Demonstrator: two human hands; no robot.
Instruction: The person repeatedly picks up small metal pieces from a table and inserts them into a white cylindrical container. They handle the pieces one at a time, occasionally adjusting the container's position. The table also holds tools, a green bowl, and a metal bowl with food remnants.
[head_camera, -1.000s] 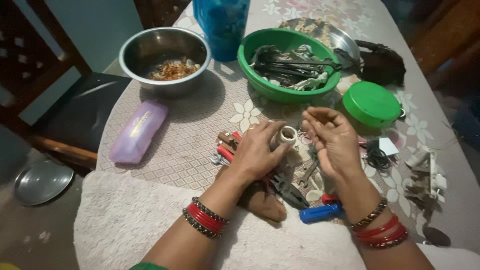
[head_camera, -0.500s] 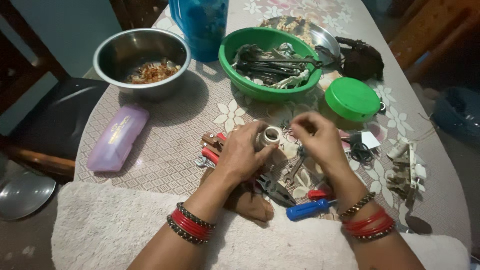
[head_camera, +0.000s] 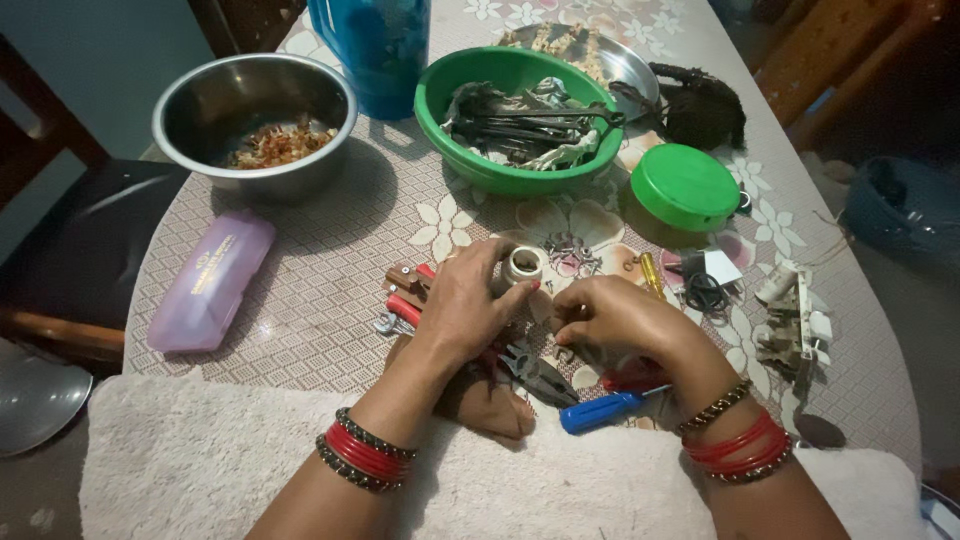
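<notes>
- Far left, a steel bowl (head_camera: 255, 120); far centre, a green bowl (head_camera: 515, 120) of tools.
- Left hand (head_camera: 460, 310) grasps a small white cylindrical fitting (head_camera: 522, 266) at table centre.
- Right hand (head_camera: 610, 318), fingers curled, pinches something too small to identify.
- Near them, pliers (head_camera: 535, 372) and a blue-handled screwdriver (head_camera: 605, 410).

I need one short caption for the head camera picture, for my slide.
Left hand holds a small white socket while the right hand picks among small parts, above pliers and a blue screwdriver.
</notes>
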